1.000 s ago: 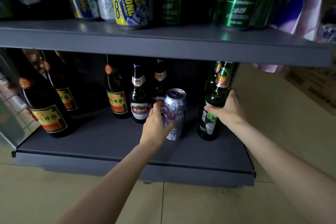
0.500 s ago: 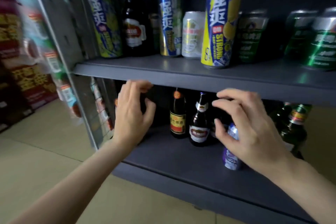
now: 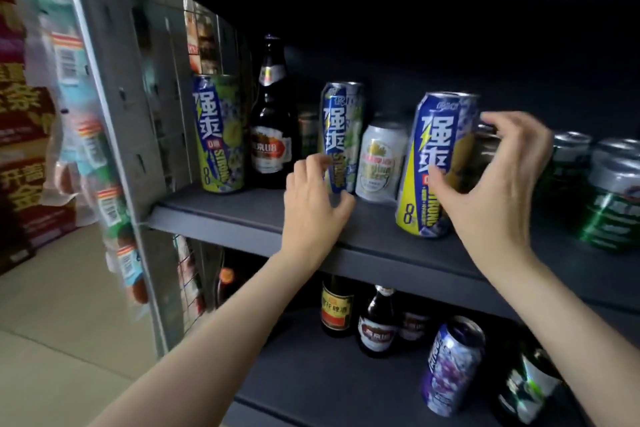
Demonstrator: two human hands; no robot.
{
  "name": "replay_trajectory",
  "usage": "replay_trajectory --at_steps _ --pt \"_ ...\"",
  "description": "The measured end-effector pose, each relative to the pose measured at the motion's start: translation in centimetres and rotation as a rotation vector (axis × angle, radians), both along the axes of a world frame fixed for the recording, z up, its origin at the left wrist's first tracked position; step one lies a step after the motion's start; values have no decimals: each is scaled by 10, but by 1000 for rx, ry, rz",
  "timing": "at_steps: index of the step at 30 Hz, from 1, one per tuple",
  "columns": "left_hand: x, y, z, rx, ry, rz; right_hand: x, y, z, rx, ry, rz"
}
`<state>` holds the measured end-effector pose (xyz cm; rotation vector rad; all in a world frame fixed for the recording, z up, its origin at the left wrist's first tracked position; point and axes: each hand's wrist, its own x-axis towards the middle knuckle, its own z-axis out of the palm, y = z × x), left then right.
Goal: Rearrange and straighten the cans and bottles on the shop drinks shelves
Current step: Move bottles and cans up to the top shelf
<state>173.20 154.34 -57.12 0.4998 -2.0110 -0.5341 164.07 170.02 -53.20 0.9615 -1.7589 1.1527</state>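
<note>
Right of centre on the upper shelf, tall blue-and-yellow can stands forward of its row, close to the shelf lip. Right hand spread around it, fingers curved, thumb just beside the label, fingertips past the can's far side; whether skin touches metal, cannot tell. Not yet a firm hold: hand open, closing in.

Left hand sits centre frame, fingers loosely curled in front of a second tall blue can; it holds nothing that shows. White can stands between the two tall cans, set further back. Brown bottle and a green-and-blue can stand to the left; green cans crowd the right edge.

Lower frame: bottom shelf carries dark bottles and a purple can.

Judgement: step in hand is taking the front can to set it back in line. Best done by gripping low to mid body, as a tall can tips easily. Slide it, don't lift, and keep the label facing out. Mind the dark cans directly behind the fingers.
</note>
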Motion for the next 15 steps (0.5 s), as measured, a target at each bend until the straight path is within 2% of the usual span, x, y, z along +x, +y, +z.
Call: replay_trajectory --at_steps 2,4,10,15 --pt "-15 10 0 -13 -30 44 -7 1 12 -21 -198 55" --pt "-19 10 -3 -8 -29 91 -9 -3 18 33 -294 136" --pt "-17 9 -5 -31 -34 117 -13 -10 26 97 -432 257" --pt "-17 8 -7 -28 -60 160 -17 -8 34 130 -424 271"
